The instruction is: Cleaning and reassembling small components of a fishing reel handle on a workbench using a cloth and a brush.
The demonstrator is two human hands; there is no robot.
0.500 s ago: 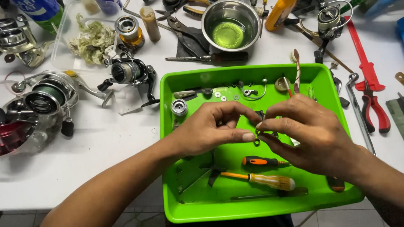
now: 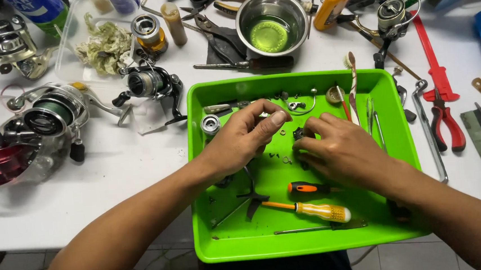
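Both hands work over the middle of a green tray at the desk's near edge. The left hand and right hand meet on a small dark reel part, fingertips pinched around it from either side; its long axis cannot be told. Nearer the tray's front edge, a yellow-handled screwdriver lies crosswise, tip pointing left.

Tray centre w/ screwdrivers inside — reels left, bowl behind, pliers right.
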